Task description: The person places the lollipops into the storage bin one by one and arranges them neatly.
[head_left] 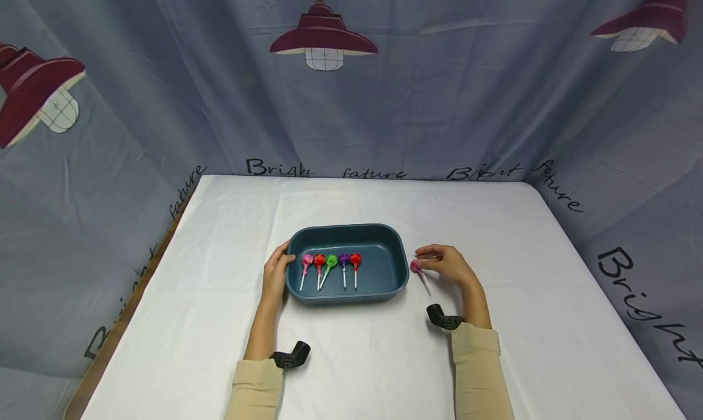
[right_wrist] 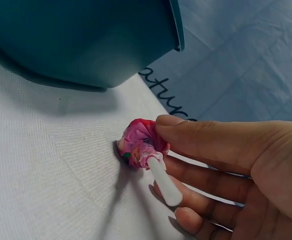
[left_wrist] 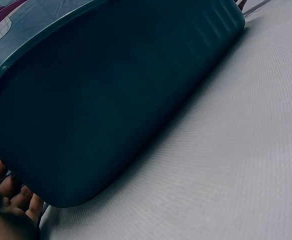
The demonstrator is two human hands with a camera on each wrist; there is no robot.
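A dark teal tray (head_left: 384,273) sits on the white table, its long side running left to right. My left hand (head_left: 274,273) grips its left end, the thumb at the rim and the fingers along the outer wall. Inside, several wrapped lollipops stand in a row with sticks toward me: pink (head_left: 307,259), red (head_left: 319,260), green (head_left: 331,260), purple (head_left: 343,259) and another red one (head_left: 356,259). Just right of the tray, my right hand (head_left: 447,264) pinches a pink lollipop (right_wrist: 140,141) by its head between thumb and fingers, low over the cloth, its white stick pointing back.
White cloth covers the table (head_left: 351,359). A grey-blue curtain (head_left: 439,102) with printed lamps and lettering hangs behind and at both sides. A black wrist device is worn on the left wrist (head_left: 292,355) and another black device (head_left: 443,318) on the right.
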